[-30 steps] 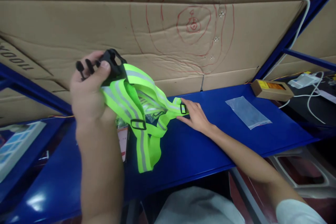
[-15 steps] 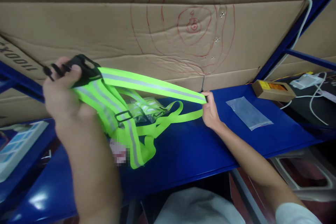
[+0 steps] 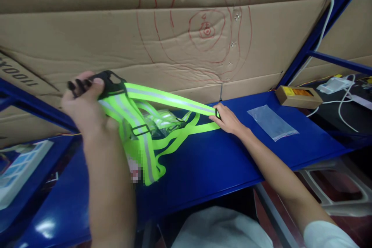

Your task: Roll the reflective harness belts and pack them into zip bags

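A neon yellow-green reflective strap harness [image 3: 145, 131] with grey stripes is stretched between my hands above the blue shelf [image 3: 209, 162]. My left hand [image 3: 85, 104] is closed around its black plastic buckle [image 3: 109, 83] and a bunch of straps, raised at the left. My right hand [image 3: 228, 118] pinches the far end of one strap at a small black slider, low near the shelf surface. That strap runs taut between the hands. The other loops hang and lie on the shelf, partly over a clear bag with more straps [image 3: 165, 120].
A clear plastic bag [image 3: 271, 122] lies flat on the shelf at the right. A small brown box [image 3: 299, 97] sits beyond it, beside a white charger with cables [image 3: 334, 85]. Large cardboard with red circles [image 3: 203, 31] forms the back wall. A printed sheet [image 3: 20, 162] lies at the left.
My right hand took the strap's end and pulled it rightward, drawing the strap taut. My left hand swung left with the buckle, then came back slightly and lower.
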The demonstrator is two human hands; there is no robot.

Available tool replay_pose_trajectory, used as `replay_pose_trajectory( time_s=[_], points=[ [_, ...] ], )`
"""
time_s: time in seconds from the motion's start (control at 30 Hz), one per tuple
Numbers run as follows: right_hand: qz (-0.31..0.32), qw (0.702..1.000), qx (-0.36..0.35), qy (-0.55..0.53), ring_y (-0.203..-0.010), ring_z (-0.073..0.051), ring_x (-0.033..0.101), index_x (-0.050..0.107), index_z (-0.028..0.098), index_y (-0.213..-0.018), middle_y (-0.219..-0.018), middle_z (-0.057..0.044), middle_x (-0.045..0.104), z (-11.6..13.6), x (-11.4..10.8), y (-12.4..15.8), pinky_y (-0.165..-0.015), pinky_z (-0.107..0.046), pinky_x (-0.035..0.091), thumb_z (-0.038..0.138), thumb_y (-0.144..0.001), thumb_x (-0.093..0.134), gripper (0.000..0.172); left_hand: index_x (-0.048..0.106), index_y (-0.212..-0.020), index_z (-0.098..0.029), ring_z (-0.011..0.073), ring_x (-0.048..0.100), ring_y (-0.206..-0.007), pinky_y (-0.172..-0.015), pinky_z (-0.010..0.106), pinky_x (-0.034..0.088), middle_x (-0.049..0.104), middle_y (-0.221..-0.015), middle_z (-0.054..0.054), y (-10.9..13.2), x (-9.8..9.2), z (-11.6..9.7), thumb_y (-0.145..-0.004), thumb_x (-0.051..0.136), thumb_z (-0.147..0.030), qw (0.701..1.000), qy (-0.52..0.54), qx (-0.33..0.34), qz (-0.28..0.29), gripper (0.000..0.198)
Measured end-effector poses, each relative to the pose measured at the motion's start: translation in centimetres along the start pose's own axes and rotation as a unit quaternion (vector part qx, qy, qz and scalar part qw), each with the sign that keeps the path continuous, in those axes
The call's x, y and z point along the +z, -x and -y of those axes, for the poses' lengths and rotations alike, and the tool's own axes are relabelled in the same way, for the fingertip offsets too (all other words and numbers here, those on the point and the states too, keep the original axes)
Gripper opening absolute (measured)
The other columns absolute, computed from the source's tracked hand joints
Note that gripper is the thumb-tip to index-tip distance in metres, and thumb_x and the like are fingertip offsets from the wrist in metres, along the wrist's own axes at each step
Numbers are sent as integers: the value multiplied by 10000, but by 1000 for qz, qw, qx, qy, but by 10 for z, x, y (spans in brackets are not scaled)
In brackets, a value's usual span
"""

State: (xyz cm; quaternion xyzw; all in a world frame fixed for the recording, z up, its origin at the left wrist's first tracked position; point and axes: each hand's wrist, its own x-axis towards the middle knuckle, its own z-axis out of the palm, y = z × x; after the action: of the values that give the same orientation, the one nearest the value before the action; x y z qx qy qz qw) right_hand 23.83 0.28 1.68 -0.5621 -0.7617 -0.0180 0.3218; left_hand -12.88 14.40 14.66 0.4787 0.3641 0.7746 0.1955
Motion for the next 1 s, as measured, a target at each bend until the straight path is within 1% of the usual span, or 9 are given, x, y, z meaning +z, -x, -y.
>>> replay_pose_trajectory(
  time_s=[0.03, 0.13, 0.23, 0.33, 0.43, 0.5, 0.67, 0.83, 1.0],
  points=[
    [-2, 1000, 11, 12, -977, -284, 593, 577, 171, -1227, -1113, -148, 644, -5, -1, 0, -881, -432, 473, 654, -1040, 358, 562, 678, -957, -128, 135, 671, -880, -1042, 362, 574, 686, -857, -35, 9, 5, -5, -663, 684, -42, 1000, 12, -16, -21, 307],
    [-90, 993, 57, 49, -1158, -347, 567, 549, 146, -1348, -1278, -200, 609, -3, -3, 1, -970, -514, 447, 604, -1040, 413, 568, 716, -958, -136, 134, 668, -882, -1001, 350, 588, 705, -884, -22, 38, 21, -24, -693, 820, -150, 998, 48, -42, 25, 285],
    [-180, 983, 39, 3, -1215, -321, 577, 592, 168, -1278, -1261, -176, 635, 34, -1, 4, -1007, -500, 451, 475, -1063, 444, 404, 716, -1010, -176, 131, 689, -889, -921, 299, 604, 724, -943, -15, 68, 34, -42, -731, 857, -225, 989, 105, -80, 73, 316],
    [-106, 983, -16, -147, -1056, -237, 665, 631, 218, -1188, -1129, -100, 708, 94, 9, 11, -945, -412, 519, 414, -1058, 503, 268, 728, -1041, -202, 141, 693, -919, -868, 262, 589, 726, -990, 9, 94, 42, -57, -803, 845, -308, 990, 81, -38, 110, 285],
    [-42, 967, 14, -252, -1089, -257, 678, 517, 207, -1396, -1267, -123, 693, 140, 22, 15, -949, -422, 542, 476, -973, 651, 519, 721, -1054, -220, 151, 701, -932, -843, 254, 576, 717, -997, 16, 117, 47, -68, -869, 808, -372, 988, 64, 25, 138, 255],
    [-30, 943, 74, -322, -1040, -252, 691, 513, 215, -1377, -1234, -113, 706, 153, 31, 14, -897, -399, 555, 492, -945, 678, 539, 713, -1044, -222, 142, 697, -889, -799, 244, 572, 709, -961, 9, 129, 49, -74, -873, 809, -357, 986, 54, 42, 155, 238],
    [-43, 884, 184, -428, -851, -178, 635, 552, 237, -1139, -970, -18, 680, 149, 35, 6, -740, -303, 507, 433, -965, 597, 266, 680, -946, -212, 128, 663, -803, -728, 243, 558, 677, -871, 5, 139, 53, -79, -875, 803, -295, 984, 34, 43, 172, 164],
    [-21, 914, 200, -353, -715, -149, 557, 492, 233, -953, -809, 31, 597, 141, 18, 4, -644, -272, 414, 519, -858, 721, 379, 670, -969, -223, 141, 647, -797, -735, 263, 559, 660, -871, 14, 129, 53, -69, -866, 810, -328, 985, 15, 51, 164, 204],
    [6, 961, 125, -247, -647, -146, 518, 494, 215, -1018, -751, 24, 552, 136, 10, 4, -619, -276, 357, 530, -972, 567, 326, 658, -960, -218, 137, 655, -835, -790, 255, 550, 652, -888, -2, 110, 51, -46, -820, 843, -320, 991, 24, 46, 121, 254]
  ],
)
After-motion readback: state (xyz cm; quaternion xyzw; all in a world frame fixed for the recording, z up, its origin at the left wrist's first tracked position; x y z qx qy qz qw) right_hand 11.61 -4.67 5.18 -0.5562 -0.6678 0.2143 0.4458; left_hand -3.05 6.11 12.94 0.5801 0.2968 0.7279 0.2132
